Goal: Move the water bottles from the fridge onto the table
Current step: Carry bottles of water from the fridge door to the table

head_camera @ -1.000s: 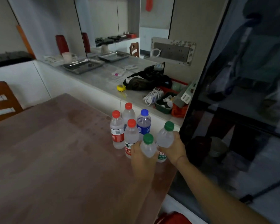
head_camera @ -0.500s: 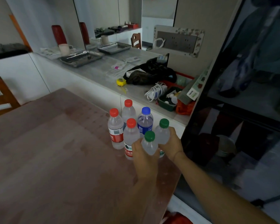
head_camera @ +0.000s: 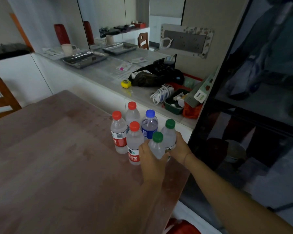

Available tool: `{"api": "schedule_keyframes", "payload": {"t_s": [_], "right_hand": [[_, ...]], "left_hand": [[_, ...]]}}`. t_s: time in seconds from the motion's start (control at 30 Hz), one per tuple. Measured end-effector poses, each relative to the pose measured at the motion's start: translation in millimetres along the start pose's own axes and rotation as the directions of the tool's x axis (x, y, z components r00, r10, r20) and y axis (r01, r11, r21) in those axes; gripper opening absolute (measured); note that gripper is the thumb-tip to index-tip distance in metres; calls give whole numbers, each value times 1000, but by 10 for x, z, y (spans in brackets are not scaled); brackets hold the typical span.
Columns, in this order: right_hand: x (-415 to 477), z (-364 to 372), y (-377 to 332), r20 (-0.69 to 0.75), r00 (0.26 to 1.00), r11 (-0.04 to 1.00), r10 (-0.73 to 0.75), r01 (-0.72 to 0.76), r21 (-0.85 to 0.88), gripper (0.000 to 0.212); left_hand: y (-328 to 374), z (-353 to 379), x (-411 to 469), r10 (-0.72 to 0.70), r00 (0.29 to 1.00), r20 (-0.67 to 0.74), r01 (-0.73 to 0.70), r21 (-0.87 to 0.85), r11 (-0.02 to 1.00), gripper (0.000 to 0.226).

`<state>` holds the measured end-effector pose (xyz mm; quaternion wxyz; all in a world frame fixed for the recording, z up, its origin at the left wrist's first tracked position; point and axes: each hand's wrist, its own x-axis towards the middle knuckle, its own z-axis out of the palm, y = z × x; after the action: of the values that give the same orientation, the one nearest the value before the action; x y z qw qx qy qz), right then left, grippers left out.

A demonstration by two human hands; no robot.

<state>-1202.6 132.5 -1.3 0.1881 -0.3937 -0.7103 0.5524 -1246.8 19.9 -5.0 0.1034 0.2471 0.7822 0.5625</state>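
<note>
A: What are the hands doing?

B: The left hand (head_camera: 150, 160) is wrapping its fingers (head_camera: 143, 147) round the nearer clear plastic water bottle with a green cap (head_camera: 157, 146). The right hand (head_camera: 179, 149) is gripping the farther clear green-capped water bottle (head_camera: 169, 133) from its right side, fingers curling round the body.

A: Where are those two sitting?

B: Both are standing upright and touching each other, by the right-hand edge of the brown wooden desk (head_camera: 49, 157). The hands are hiding their bases, so I cannot tell whether they are resting on the wood.

A: And the others?

B: Four more are standing on the desk just to the left, in a tight cluster: three clear red-capped bottles (head_camera: 118, 132) and one blue-tinted bottle with a blue cap (head_camera: 150, 124). The front red-capped one is sitting just beside the left hand.

A: Anything around them?

B: A dark glossy panel (head_camera: 243, 149) is rising at the right. A small yellow tape measure (head_camera: 126, 83) is lying on the long pale grey desk (head_camera: 100, 73) behind, next to a crumpled black bag (head_camera: 156, 75).
</note>
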Motion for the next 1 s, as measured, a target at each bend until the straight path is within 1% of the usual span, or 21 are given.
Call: {"api": "schedule_keyframes", "payload": {"t_s": [0.03,0.1,0.13,0.17,0.23,0.33,0.47,0.57,0.73,0.87,1.0], "right_hand": [[-34,-14,23,8,1000,1000,14,-14,19,37],[-115,-41,71,16,997,996,77,-77,46,80],[-169,-55,89,21,994,993,105,-106,57,93],[-226,-70,95,19,992,990,125,-126,63,99],[-316,-99,136,-2,990,987,142,-141,73,101],[-472,-133,168,-49,990,989,131,-127,71,105],[-773,-168,160,-96,990,991,107,-98,89,103],[-1047,-244,89,-135,988,994,72,-61,85,100],[-1565,-469,-104,-210,978,997,12,5,76,90],[-2095,-621,-215,-272,961,996,-42,61,62,83],[-2832,-674,-199,-323,942,995,-86,99,27,77]], "left_hand": [[-2,-3,-4,-5,1000,8,4,21,1000,67],[11,-40,-14,-11,1000,14,11,46,999,77],[7,-57,-19,-3,1000,12,2,56,998,79],[2,-74,-29,11,1000,7,-12,62,998,80],[-10,-109,-55,25,1000,-8,-24,61,998,80],[-36,-170,-113,44,999,-22,-43,41,998,81],[6,-284,-295,122,991,-53,-115,127,985,77],[114,-384,-451,182,982,-55,-170,173,970,77],[217,-626,-729,278,961,-4,-270,228,936,71],[294,-879,-1151,243,968,66,-251,256,933,79],[382,-1152,-1876,193,969,155,-232,294,927,85]]}}
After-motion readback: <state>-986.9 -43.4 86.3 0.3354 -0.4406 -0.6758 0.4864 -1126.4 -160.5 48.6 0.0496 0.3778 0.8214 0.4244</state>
